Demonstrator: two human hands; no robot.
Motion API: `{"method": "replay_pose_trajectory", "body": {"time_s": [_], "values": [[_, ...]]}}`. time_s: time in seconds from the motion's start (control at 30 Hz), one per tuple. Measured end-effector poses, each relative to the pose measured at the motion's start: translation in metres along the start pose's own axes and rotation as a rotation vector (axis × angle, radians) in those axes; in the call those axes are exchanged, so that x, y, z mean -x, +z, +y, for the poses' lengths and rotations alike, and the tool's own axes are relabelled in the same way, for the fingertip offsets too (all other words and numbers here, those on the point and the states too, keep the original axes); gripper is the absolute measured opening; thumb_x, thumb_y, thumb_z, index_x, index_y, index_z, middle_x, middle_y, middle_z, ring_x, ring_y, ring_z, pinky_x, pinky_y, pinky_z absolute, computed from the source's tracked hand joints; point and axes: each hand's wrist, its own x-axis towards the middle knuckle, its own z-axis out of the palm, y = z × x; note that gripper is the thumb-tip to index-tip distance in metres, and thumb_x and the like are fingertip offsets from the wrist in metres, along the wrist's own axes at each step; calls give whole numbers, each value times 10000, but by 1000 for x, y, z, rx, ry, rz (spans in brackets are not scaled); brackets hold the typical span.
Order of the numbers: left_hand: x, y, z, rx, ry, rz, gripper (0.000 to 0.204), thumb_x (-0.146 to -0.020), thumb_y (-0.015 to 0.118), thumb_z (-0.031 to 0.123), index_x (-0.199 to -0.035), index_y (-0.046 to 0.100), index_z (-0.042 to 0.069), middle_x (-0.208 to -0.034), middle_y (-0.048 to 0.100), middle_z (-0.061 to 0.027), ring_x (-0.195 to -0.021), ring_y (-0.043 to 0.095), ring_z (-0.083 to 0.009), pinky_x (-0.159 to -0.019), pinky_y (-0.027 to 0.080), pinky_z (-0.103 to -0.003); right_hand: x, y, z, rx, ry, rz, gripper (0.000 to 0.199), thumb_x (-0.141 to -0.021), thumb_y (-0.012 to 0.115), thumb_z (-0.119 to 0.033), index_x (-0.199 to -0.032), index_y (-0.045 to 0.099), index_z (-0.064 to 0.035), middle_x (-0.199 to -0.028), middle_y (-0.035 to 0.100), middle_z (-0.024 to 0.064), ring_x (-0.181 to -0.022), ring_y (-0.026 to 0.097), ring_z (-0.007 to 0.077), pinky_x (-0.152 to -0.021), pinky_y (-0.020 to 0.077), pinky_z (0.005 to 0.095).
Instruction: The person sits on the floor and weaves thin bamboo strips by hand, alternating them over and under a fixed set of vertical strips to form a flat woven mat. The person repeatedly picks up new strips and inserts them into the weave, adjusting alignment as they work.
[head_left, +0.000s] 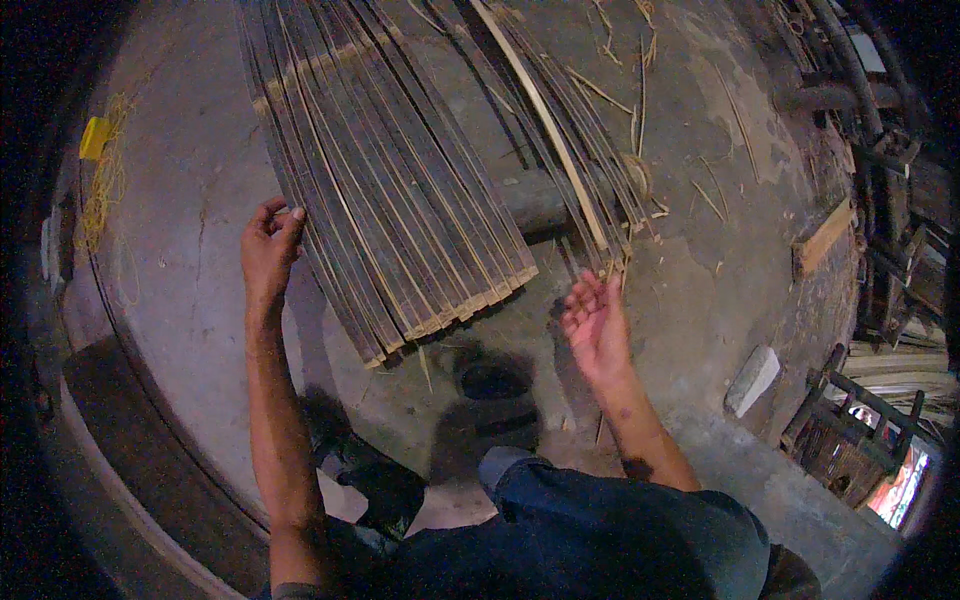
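Note:
A long panel of dark slats with pale edges (pixel 400 200), like split bamboo, lies on the floor before me. Beside its left edge is my left hand (pixel 270 245), thumb and fingers pinched together; whatever they hold is too small to make out. On the right, a looser bundle of thin strips (pixel 590 170) rests across a round log (pixel 540 200). One broad pale strip (pixel 560 130) stands out among them. My right hand (pixel 600 325), palm up with fingers curled, closes on the near ends of these thin strips.
Loose slivers (pixel 710 200) are scattered on the concrete floor. A pale block (pixel 752 382) and a wooden board (pixel 825 238) lie at right, near dark metal framework (pixel 870 100). Yellow cord (pixel 108 190) with a yellow piece (pixel 94 138) sits far left. A wooden rack (pixel 840 440) stands lower right.

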Motion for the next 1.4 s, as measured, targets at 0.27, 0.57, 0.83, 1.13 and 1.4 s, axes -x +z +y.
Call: {"method": "replay_pose_trajectory", "body": {"time_s": [0.27, 0.57, 0.83, 1.13, 1.4], "values": [[-13, 1, -34, 51, 106, 85, 502, -884, 575, 294, -1265, 450, -8, -1065, 579, -132, -838, 586, -189, -732, 472, -289, -15, 26, -5, -72, 14, 71, 272, -872, 611, -315, -1026, 547, -100, -821, 582, 27, -726, 546, 134, -637, 454, 248], [12, 13, -22, -586, 594, 494, 536, -820, 604, 245, -1273, 442, 10, -1322, 416, -206, -1244, 377, -340, -1027, 303, -431, 43, 46, -20, -10, -239, 108, 251, -905, 473, -248, -1038, 537, -45, -655, 525, 38, -531, 469, 115, -483, 373, 230], [51, 70, 58, -566, 786, -174, 611, -790, 633, 344, -1304, 427, 86, -1392, 348, -163, -1293, 322, -336, -1056, 265, -465, 58, 123, -46, 943, -433, -538, 476, -940, 435, -281, -1360, 386, -63, -862, 602, 70, -614, 507, 106, -578, 434, 238], [54, 107, 50, -917, 829, -306, 733, -843, 461, 550, -1441, 215, 204, -1480, 220, -122, -1364, 205, -310, -1100, 157, -495, 16, 80, 31, 1161, -751, -326, 464, -960, 387, -285, -1341, 373, -22, -1167, 557, 175, -919, 561, 249, -866, 422, 348], [41, 93, 61, -913, 867, -245, 726, -811, 539, 469, -1418, 275, 170, -1450, 285, -116, -1325, 288, -292, -1081, 205, -489, 27, 96, 28, 925, -234, -399, 410, -937, 462, -245, -1237, 425, 33, -979, 623, 110, -768, 607, 149, -645, 476, 266]]}}
